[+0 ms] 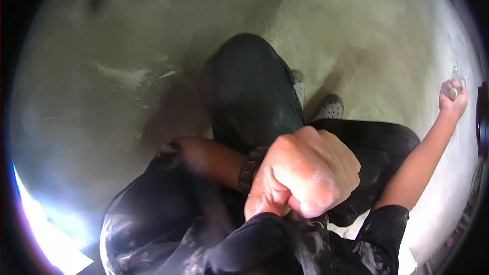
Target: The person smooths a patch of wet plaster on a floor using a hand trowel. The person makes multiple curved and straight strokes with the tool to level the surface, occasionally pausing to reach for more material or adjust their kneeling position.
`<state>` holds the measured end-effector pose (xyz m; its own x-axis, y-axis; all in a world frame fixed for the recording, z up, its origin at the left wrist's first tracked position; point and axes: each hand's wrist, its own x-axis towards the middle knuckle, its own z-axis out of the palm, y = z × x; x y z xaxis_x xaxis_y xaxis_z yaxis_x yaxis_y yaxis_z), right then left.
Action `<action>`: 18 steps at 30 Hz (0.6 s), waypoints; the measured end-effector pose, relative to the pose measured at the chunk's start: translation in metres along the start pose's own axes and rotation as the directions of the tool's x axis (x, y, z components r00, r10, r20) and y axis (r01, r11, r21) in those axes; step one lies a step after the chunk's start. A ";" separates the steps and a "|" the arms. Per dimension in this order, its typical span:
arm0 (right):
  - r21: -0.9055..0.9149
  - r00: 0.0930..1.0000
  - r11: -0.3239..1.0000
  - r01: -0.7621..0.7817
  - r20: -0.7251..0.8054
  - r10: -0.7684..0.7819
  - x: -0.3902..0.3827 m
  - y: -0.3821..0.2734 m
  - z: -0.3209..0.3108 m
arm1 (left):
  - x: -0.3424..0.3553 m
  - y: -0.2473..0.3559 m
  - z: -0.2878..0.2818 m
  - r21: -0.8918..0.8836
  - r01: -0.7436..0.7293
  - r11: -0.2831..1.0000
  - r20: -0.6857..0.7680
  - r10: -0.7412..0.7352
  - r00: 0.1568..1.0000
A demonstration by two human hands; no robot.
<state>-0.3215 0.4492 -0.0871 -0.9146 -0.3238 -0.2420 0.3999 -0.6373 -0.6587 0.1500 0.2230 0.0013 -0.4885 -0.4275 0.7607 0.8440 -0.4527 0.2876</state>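
My left hand (305,170) is a closed fist close in front of my body. A dark band circles its wrist, pale dust marks the skin, and nothing pokes out between the fingers. Far out to the right, my right hand (453,99) is wrapped round a small tool (454,93). The tool's round, yellowish handle end faces me. Just beyond those fingers shows a pale, glassy-looking part (457,74), too small to make out. That hand is at the whitish surface (428,173) along the right side; whether it touches it I cannot tell.
My bent knee (249,81) in dark trousers rises mid-view, the other leg (377,142) folded to the right. Perforated grey shoes (331,108) show between them. Around me spreads a smooth greenish-grey floor (127,35) with pale smears. A bright patch (51,229) glares at lower left.
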 end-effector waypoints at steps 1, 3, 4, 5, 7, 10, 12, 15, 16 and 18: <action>0.009 1.000 1.000 -0.015 0.019 0.015 0.002 0.005 -0.004 | 0.004 -0.002 0.000 0.007 -0.032 0.999 0.070 0.031 0.997; -0.020 0.999 0.999 0.045 0.011 -0.045 -0.006 0.013 0.000 | 0.004 -0.003 0.006 0.016 0.045 0.999 -0.003 -0.045 0.999; -0.031 1.000 0.999 0.031 0.003 -0.031 -0.007 0.013 0.003 | 0.003 -0.002 0.008 0.018 0.043 0.999 -0.021 -0.043 0.999; -0.040 1.000 0.999 0.016 -0.007 -0.016 -0.009 0.013 0.004 | 0.001 -0.001 0.008 0.030 0.040 0.999 -0.003 -0.040 0.999; -0.036 1.000 0.999 0.024 0.002 -0.024 -0.013 0.017 0.010 | -0.005 -0.001 0.007 0.018 0.064 0.998 -0.060 -0.063 0.996; -0.060 0.990 0.997 0.057 -0.126 -0.064 -0.018 0.020 0.015 | -0.012 0.001 0.008 0.059 0.125 0.990 -0.089 -0.120 0.989; -0.063 0.992 0.993 0.102 -0.073 -0.107 -0.004 0.010 -0.002 | -0.003 0.000 0.010 0.024 0.148 0.989 -0.111 -0.144 0.983; -0.071 0.992 0.993 0.093 -0.079 -0.099 -0.014 0.008 -0.003 | 0.026 -0.008 -0.002 0.095 0.556 0.826 0.406 -0.542 0.736; -0.047 0.989 0.992 0.114 -0.085 -0.118 -0.027 0.015 0.004 | 0.036 -0.011 -0.004 0.132 0.733 0.667 0.491 -0.686 0.536; -0.030 0.983 0.994 0.108 -0.143 -0.112 -0.033 0.039 0.036 | 0.038 -0.001 -0.022 0.254 0.846 0.469 0.533 -0.798 0.282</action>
<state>-0.2733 0.4103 -0.0788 -0.9525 -0.1470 -0.2667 0.2965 -0.6475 -0.7020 0.1254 0.1898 0.0172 -0.6929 0.6576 0.2956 0.0386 -0.3756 0.9260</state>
